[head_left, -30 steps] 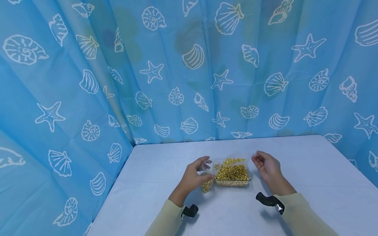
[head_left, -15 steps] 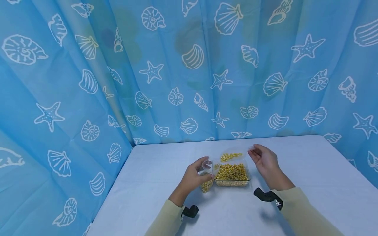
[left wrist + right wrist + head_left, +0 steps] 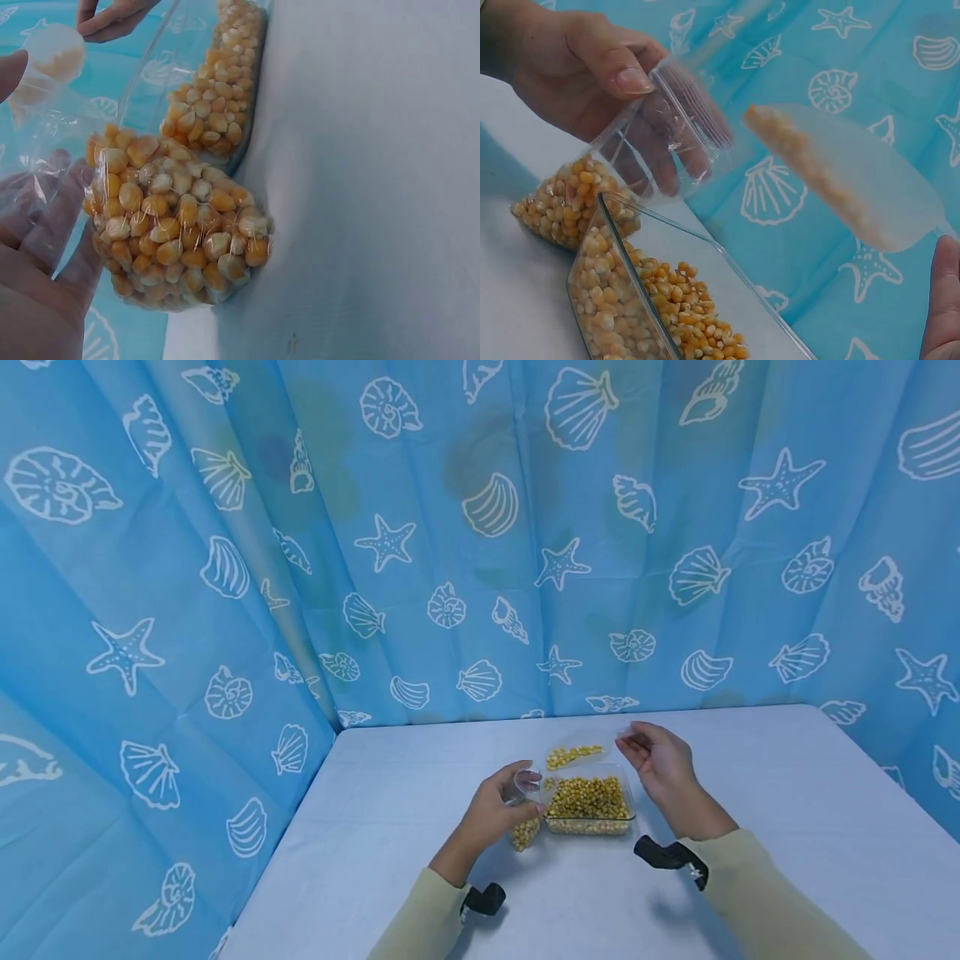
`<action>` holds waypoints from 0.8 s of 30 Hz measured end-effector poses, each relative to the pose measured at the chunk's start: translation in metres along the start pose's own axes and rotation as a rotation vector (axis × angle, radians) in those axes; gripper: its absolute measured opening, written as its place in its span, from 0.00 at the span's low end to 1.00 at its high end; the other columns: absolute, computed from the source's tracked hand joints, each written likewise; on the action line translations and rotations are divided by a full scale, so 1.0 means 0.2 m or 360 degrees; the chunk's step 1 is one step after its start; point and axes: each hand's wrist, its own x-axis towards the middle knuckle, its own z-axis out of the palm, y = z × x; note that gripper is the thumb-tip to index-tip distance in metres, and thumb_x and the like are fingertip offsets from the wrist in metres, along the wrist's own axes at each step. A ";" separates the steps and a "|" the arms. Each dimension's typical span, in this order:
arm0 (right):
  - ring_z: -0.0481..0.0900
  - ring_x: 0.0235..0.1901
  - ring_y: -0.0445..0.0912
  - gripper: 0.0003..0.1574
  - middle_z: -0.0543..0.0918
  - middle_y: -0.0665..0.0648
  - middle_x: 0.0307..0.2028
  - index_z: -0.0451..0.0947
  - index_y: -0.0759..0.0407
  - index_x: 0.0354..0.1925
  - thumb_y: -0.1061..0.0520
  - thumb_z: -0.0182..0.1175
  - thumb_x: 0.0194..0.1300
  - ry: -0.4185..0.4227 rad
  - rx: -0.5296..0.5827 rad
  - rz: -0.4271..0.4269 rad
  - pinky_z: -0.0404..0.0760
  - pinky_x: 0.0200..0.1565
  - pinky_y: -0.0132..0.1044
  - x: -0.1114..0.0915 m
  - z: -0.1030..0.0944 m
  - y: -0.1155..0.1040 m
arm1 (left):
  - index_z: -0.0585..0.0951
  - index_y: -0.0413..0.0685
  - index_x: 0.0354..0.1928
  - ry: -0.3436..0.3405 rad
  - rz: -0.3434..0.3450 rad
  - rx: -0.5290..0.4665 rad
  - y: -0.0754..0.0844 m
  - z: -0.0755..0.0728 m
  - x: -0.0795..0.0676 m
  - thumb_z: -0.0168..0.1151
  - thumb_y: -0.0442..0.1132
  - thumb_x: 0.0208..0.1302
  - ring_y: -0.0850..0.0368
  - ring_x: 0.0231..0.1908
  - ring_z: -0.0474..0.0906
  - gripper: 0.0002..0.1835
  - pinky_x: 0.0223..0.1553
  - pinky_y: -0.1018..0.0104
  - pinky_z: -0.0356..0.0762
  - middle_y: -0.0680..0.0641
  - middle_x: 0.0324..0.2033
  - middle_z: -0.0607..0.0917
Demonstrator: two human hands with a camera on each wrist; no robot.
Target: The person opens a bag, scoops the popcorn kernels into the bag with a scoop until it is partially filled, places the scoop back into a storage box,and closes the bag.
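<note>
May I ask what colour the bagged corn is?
The corn is golden, partly whitish; see the left wrist view.

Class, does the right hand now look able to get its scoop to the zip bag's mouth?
Probably yes: the right hand holds the scoop near the zip bag, nothing visible stands between the two, and the left hand seems to hold that bag open.

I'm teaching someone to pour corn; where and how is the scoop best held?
The scoop is probably best pinched by its slim, clear handle, coming from the right, as the right hand does. Its broad front carries corn kernels and points left toward the bag, so gripping the handle should leave the load and pouring edge clear.
</note>
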 end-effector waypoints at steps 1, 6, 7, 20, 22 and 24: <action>0.79 0.46 0.48 0.14 0.74 0.58 0.41 0.69 0.60 0.52 0.58 0.57 0.71 0.0003 -0.0016 -0.0014 0.78 0.50 0.35 0.00 0.01 0.00 | 0.70 0.57 0.67 0.0002 -0.0005 -0.0001 0.00 0.00 0.00 0.72 0.45 0.57 0.57 0.55 0.76 0.36 0.60 0.47 0.67 0.52 0.55 0.81; 0.81 0.43 0.48 0.12 0.75 0.58 0.39 0.71 0.61 0.49 0.58 0.58 0.70 0.0007 -0.0079 -0.0090 0.79 0.48 0.35 0.00 0.03 0.03 | 0.70 0.55 0.68 0.0005 -0.0011 -0.0013 0.00 0.00 0.00 0.71 0.47 0.58 0.58 0.54 0.76 0.36 0.58 0.50 0.70 0.52 0.55 0.81; 0.81 0.42 0.48 0.12 0.76 0.58 0.38 0.71 0.61 0.49 0.59 0.58 0.70 0.0000 -0.0084 -0.0096 0.80 0.48 0.36 0.00 0.04 0.03 | 0.70 0.54 0.68 0.0008 -0.0010 -0.0012 0.00 0.00 0.00 0.71 0.46 0.58 0.59 0.53 0.76 0.36 0.57 0.52 0.71 0.52 0.55 0.81; 0.82 0.36 0.48 0.10 0.77 0.57 0.33 0.68 0.65 0.49 0.61 0.54 0.73 -0.0083 -0.0111 -0.0090 0.80 0.47 0.36 0.01 0.08 0.04 | 0.72 0.55 0.66 0.0032 -0.0013 -0.0196 -0.03 0.00 0.01 0.69 0.38 0.60 0.55 0.49 0.80 0.31 0.49 0.59 0.78 0.47 0.55 0.81; 0.82 0.37 0.48 0.11 0.77 0.57 0.34 0.68 0.65 0.49 0.60 0.54 0.73 -0.0094 -0.0137 -0.0099 0.80 0.47 0.37 0.00 0.09 0.04 | 0.72 0.55 0.65 0.0047 -0.0029 -0.0208 -0.04 0.00 0.01 0.69 0.37 0.60 0.54 0.48 0.80 0.31 0.49 0.59 0.78 0.49 0.54 0.82; 0.82 0.38 0.48 0.12 0.77 0.57 0.34 0.67 0.65 0.50 0.59 0.54 0.73 -0.0112 -0.0157 -0.0112 0.80 0.47 0.37 0.00 0.09 0.04 | 0.73 0.56 0.65 0.0062 -0.0045 -0.0210 -0.04 0.00 0.02 0.69 0.37 0.60 0.55 0.49 0.80 0.30 0.49 0.59 0.78 0.52 0.53 0.82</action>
